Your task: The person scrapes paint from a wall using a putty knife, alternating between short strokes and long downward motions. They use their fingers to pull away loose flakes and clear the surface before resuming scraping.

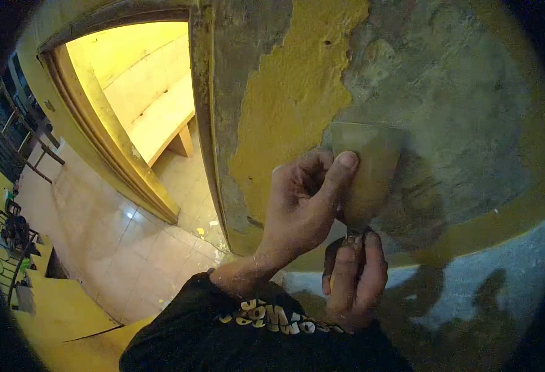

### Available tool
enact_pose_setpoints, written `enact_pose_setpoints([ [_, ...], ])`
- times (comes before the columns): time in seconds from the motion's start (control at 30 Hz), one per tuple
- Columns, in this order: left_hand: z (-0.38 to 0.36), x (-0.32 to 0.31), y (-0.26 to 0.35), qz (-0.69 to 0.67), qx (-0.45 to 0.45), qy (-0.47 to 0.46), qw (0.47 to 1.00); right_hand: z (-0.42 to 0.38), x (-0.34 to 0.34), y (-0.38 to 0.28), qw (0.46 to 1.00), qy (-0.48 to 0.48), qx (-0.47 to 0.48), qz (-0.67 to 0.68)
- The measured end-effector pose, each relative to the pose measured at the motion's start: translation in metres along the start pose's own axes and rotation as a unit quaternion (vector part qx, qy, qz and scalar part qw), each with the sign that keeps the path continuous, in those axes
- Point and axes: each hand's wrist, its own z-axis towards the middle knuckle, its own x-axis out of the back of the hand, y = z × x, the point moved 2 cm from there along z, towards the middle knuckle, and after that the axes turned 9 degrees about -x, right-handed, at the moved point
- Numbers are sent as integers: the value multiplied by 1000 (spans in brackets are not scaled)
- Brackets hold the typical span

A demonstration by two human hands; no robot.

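A putty knife (372,170) with a wide, flat blade is held up in front of the wall, its broad edge at the top. My left hand (303,201) is closed on the left side of the blade, the thumb lying across its face. Lower down, my right hand (356,276) wraps round the handle, which is mostly hidden by the fingers. Behind the blade, the wall (452,93) shows bare grey plaster, with a ragged patch of yellow paint (291,93) left of the blade.
Left of the wall, a doorway (207,124) opens onto a lit yellow room with a ledge (164,127). Paint flakes (201,231) lie on the tiled floor (151,260). Metal railings (3,254) and a ladder-like frame (31,139) stand at far left.
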Motion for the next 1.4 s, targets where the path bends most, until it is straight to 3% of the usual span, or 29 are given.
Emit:
enact_pose_setpoints([
  [0.07, 0, 1, 5, 17, -3, -8, 1000, 0, -2, -11, 1000, 13, 24, 16],
  [0.17, 1, 3, 6, 23, -20, -16, 999, 2, -9, -14, 999, 4, -28, 47],
  [0.27, 4, 2, 10, -7, -6, -15, 1000, 2, -12, -18, 998, 56, 29, 6],
  [0.37, 4, 4, 4, -5, -7, -17, 1000, 3, -7, -21, 999, 8, 38, -18],
  [0.57, -2, 23, -3, 92, -13, -54, 994, 2, -28, 12, 999, -7, -33, 22],
  [0.67, 4, 32, 8, 165, -31, -106, 980, -3, -42, 21, 989, 54, 25, -136],
  [0.77, -2, 43, 22, 170, -43, -146, 974, 1, -56, 2, 999, -19, 6, 42],
  [0.83, -5, 51, 32, 163, -58, -161, 972, 3, -67, 6, 992, -60, 60, 93],
  [0.9, -11, 63, 41, 98, -105, -237, 961, -2, -77, 9, 997, -36, 36, 52],
  [1.0, -11, 82, 45, 66, -68, -283, 955, -3, -95, -6, 989, -85, -3, 121],
  [1.1, -8, 122, 59, 178, -33, -253, 951, -3, -110, -7, 978, -144, 65, 137],
  [1.17, 5, 132, 85, 227, -95, -181, 952, -3, -110, -14, 984, -15, 178, -6],
  [1.23, 27, 144, 109, 287, -123, -157, 937, -5, -100, 9, 988, -5, 150, 25],
  [1.27, 39, 149, 123, 346, -149, -152, 914, -5, -92, 25, 982, 69, 172, -30],
  [1.3, 50, 147, 137, 455, -201, -166, 851, -7, -84, 37, 967, 143, 194, -85],
  [1.33, 57, 144, 149, 499, -228, -172, 818, -10, -76, 46, 967, 144, 196, -82],
  [1.4, 72, 133, 170, 582, -286, -204, 733, -18, -60, 61, 909, 314, 148, -231],
])
